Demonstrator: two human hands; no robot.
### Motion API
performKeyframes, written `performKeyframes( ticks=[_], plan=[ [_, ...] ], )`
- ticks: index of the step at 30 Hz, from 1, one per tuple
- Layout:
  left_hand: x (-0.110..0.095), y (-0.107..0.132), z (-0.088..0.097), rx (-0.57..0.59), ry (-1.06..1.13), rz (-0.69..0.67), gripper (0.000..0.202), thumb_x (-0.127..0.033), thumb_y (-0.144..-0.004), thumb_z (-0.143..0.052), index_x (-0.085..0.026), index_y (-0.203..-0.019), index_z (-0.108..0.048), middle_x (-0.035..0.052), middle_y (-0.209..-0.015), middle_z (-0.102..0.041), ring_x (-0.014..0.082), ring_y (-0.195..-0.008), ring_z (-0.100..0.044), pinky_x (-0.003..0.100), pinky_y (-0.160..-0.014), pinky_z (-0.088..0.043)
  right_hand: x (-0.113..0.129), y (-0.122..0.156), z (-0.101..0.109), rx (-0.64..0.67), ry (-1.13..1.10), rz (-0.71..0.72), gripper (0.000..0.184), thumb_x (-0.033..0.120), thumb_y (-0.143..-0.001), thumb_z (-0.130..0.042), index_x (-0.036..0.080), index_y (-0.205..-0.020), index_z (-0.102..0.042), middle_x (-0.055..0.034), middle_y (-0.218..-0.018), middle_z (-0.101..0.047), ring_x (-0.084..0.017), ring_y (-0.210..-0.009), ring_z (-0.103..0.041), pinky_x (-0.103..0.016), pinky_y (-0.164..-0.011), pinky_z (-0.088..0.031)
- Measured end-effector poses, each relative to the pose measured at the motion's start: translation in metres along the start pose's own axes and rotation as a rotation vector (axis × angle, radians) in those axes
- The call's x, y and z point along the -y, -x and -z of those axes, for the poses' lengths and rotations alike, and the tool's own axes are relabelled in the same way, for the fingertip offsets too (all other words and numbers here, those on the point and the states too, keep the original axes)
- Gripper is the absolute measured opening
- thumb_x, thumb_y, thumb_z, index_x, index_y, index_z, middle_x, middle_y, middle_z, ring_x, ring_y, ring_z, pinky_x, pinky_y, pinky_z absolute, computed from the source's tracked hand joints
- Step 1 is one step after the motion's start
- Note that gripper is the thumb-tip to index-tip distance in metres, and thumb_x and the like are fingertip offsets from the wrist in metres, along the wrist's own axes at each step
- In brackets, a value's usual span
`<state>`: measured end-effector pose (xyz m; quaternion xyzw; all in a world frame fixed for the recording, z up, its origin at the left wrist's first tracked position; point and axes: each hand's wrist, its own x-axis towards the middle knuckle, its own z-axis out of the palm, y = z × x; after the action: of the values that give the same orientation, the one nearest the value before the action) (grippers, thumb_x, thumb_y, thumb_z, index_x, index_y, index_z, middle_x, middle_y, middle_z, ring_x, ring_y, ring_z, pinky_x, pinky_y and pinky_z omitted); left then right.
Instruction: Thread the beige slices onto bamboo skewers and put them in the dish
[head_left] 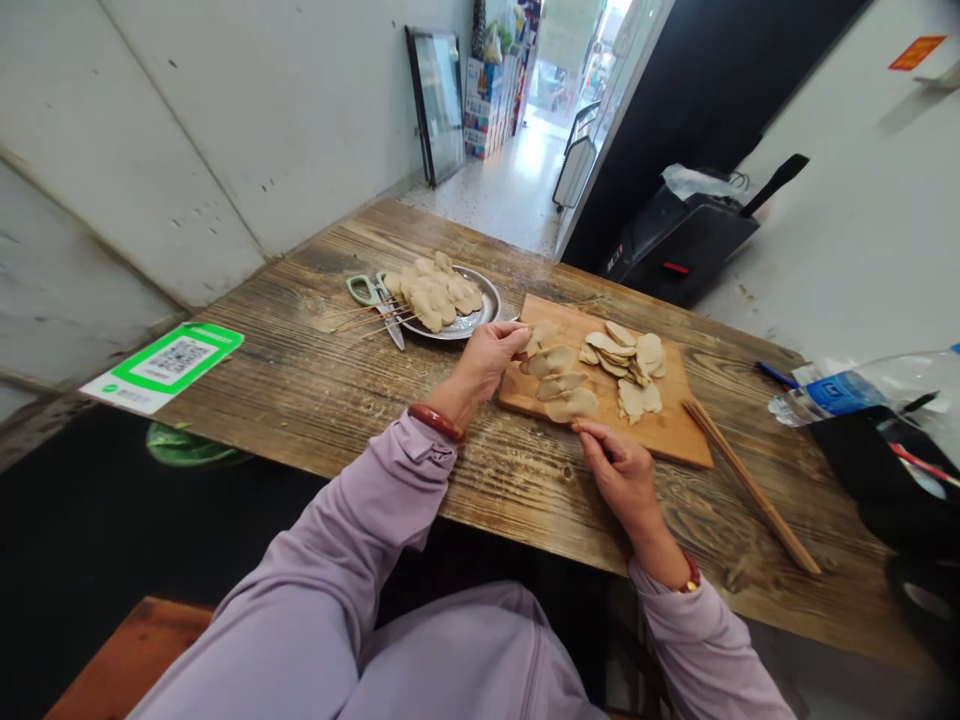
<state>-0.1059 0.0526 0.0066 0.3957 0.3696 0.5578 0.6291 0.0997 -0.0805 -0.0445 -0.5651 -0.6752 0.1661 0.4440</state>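
Note:
Several thin beige food slices (571,404) hang in a row on a skewer over the near left part of a wooden cutting board (679,440). My left hand (487,360) is closed, its fingertips pinching the slice at the far end of the row. Closed around the near end of the skewer is my right hand (622,470); most of the stick is hidden by the slices. A pile of loose slices (634,355) lies on the board to the right. Left of the board, finished-looking skewers of slices (435,290) rest on a round metal plate (491,300).
Green-handled scissors (364,290) lie beside the plate, partly under stick ends. A bundle of bare wooden skewers (757,490) lies right of the board. A plastic bottle (832,393) and a black container (862,450) stand at the right. A QR-code card (169,365) sits at the left edge.

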Motion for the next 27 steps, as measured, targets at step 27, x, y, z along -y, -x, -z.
performKeyframes(
  ticks=[27],
  plan=[
    [0.0, -0.006, 0.002, -0.024, -0.272, -0.15, 0.01, -0.023, -0.067, -0.078, -0.015, -0.062, -0.074, -0.0001, -0.058, -0.062, 0.0104, -0.058, -0.05, 0.023, -0.056, -0.04, 0.018, -0.003, -0.002, 0.06, -0.114, -0.141, 0.025, 0.035, -0.094, -0.058, 0.02, -0.095, -0.078, -0.0025, -0.067, -0.071, -0.019, -0.066, -0.07, -0.028, -0.065, -0.054]
  ],
)
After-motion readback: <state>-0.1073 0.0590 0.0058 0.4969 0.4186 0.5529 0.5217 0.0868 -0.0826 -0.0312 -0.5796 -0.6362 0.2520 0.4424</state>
